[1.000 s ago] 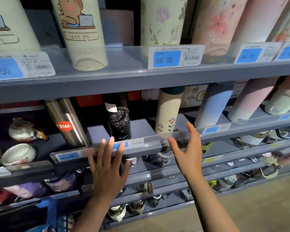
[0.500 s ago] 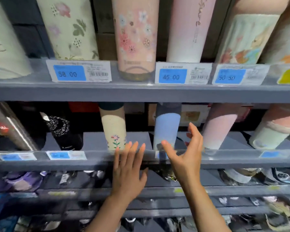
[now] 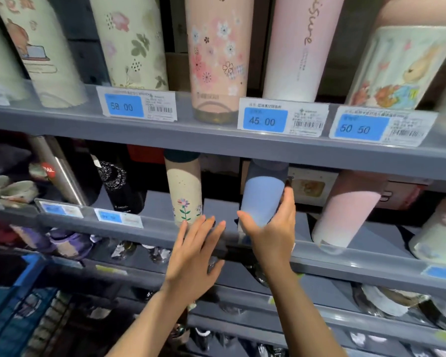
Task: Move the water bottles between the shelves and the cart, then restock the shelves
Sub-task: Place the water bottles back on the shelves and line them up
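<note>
A light blue bottle with a dark cap (image 3: 262, 194) stands on the middle grey shelf (image 3: 345, 261). My right hand (image 3: 271, 230) wraps its lower part, thumb on the left side and fingers round the right. Left of it stands a cream bottle with a painted flower (image 3: 184, 191). My left hand (image 3: 193, 258) is flat with straight fingers against the shelf's front edge, just below the cream bottle, holding nothing. A pale pink bottle (image 3: 345, 210) stands to the right.
The upper shelf (image 3: 216, 140) carries several tall patterned bottles (image 3: 219, 57) behind price tags (image 3: 264, 121). A steel flask (image 3: 62, 173) and a black bottle (image 3: 119, 184) stand at middle left. Lower shelves hold cups. A blue cart edge (image 3: 18, 300) shows at bottom left.
The view shifted right along the shelves. My right hand reached forward and closed round the blue bottle. My left hand stayed flat near the shelf edge.
</note>
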`<action>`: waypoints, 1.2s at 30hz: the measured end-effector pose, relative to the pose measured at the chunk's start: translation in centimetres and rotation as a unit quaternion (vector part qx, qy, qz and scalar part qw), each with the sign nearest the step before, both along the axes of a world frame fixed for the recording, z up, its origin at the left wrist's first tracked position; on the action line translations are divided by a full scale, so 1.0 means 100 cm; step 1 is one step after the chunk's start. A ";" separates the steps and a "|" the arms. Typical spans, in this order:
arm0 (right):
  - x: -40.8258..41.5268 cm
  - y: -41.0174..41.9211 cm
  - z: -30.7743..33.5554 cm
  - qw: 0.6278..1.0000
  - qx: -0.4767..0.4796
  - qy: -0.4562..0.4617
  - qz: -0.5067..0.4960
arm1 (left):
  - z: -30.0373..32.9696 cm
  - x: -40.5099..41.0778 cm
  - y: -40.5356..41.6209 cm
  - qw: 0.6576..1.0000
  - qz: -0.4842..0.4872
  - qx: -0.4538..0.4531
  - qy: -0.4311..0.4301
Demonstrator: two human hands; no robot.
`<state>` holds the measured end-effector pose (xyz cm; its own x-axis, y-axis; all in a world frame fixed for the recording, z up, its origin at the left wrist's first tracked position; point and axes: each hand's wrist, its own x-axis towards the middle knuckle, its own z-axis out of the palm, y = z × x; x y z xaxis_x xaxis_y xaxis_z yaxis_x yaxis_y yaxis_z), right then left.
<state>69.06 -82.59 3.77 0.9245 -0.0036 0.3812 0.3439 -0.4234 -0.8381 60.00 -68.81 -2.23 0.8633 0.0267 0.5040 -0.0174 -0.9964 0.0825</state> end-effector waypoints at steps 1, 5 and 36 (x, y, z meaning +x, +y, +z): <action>0.000 0.001 0.000 1.000 -0.009 -0.020 -0.017 | 0.000 0.000 -0.001 1.000 0.000 -0.002 -0.002; -0.001 0.003 -0.003 0.997 -0.032 -0.061 -0.032 | -0.002 -0.001 0.000 1.000 -0.003 -0.006 -0.020; -0.008 -0.017 0.013 0.996 -0.023 0.051 0.067 | -0.007 -0.002 -0.006 0.999 0.007 -0.023 -0.037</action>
<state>68.24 -84.29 5.08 0.9494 0.1377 0.2823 0.3141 -0.4174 -0.8527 59.82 -69.37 -2.93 0.8230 0.0632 0.5645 -0.0104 -0.9919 0.1262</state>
